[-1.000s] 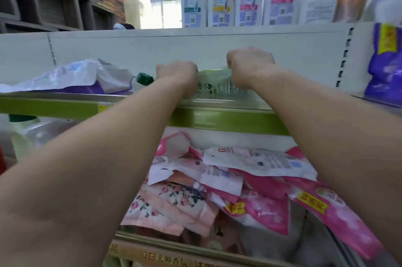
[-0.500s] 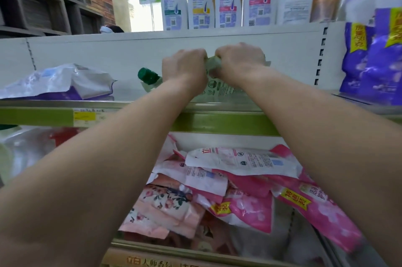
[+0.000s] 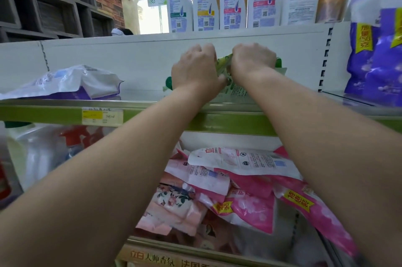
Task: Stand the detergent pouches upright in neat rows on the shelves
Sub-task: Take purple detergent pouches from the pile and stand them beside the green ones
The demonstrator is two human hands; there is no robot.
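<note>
A green and white detergent pouch (image 3: 236,89) with a green cap rises from the middle shelf (image 3: 217,112), its top edge lifted. My left hand (image 3: 194,69) grips its upper left part and my right hand (image 3: 252,61) grips its upper right part, fists close together. A white and purple pouch (image 3: 71,81) lies flat at the shelf's left. Purple pouches (image 3: 374,59) stand upright at the right. Several pink and white pouches (image 3: 239,184) lie in a jumbled heap on the shelf below, partly hidden by my forearms.
Shampoo bottles (image 3: 219,3) stand in a row on the top shelf above a white back panel. Clear bottles with red and green caps (image 3: 43,149) sit at the lower left. A yellow price label (image 3: 102,116) marks the green shelf edge.
Both hands have drawn together and lifted, pulling the green pouch from lying flat to nearly upright. The view has shifted right, bringing the purple pouches further in.
</note>
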